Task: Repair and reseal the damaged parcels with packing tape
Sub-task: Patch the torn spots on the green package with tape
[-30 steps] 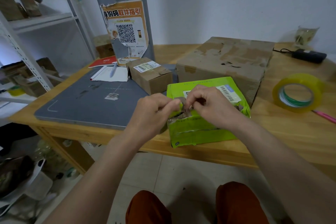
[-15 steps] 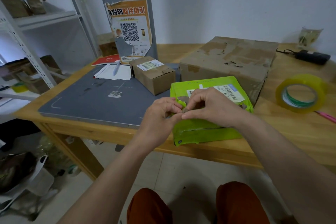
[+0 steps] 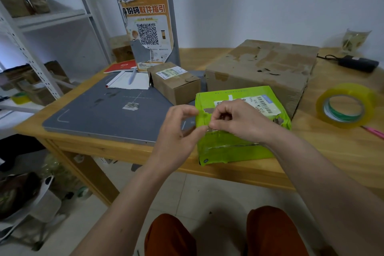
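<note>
A bright green parcel (image 3: 232, 147) with a torn top and a white barcode label lies at the wooden table's front edge. My left hand (image 3: 178, 131) pinches the torn left edge of the parcel between thumb and fingers. My right hand (image 3: 236, 122) sits on top of the parcel with its fingers curled, pinching the torn wrapping near the tear. A roll of yellowish clear packing tape (image 3: 346, 105) stands on the table at the right, apart from both hands.
A large worn cardboard box (image 3: 264, 68) stands behind the green parcel, a small cardboard box (image 3: 175, 82) to its left. A grey mat (image 3: 104, 114) covers the table's left part, with papers, a pen and a signpost behind. Metal shelves stand at the left.
The camera has moved closer. My left hand has slid to the parcel's left edge, exposing the tear; my right hand still pinches the wrapping at the same spot.
</note>
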The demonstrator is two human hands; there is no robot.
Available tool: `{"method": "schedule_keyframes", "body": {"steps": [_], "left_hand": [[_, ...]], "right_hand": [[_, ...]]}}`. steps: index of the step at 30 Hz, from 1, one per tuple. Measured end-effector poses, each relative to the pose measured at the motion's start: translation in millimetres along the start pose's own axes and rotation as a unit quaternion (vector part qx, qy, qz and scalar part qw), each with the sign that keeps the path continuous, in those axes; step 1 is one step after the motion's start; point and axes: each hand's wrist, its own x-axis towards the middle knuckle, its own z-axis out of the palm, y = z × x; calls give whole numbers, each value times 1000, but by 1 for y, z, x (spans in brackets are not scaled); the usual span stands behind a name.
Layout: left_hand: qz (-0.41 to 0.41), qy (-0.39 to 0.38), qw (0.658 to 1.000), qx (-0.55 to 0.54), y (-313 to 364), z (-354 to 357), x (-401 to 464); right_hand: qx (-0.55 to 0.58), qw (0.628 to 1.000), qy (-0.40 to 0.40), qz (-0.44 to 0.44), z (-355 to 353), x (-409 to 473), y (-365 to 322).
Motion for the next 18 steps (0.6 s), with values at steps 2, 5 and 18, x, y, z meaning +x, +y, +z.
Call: {"method": "schedule_keyframes", "body": {"steps": [2,5,18], "left_hand": [[29,8,999,41,-2,2,-2],[42,31,997,53,-7,8,-5],[259,136,921,256,-19,18,-19]], "right_hand": [[-7,1000,12,6,2,1,-1],[-12,999,38,21,6,1,-2],[-68,993,89,25,13,1,-4]]}}
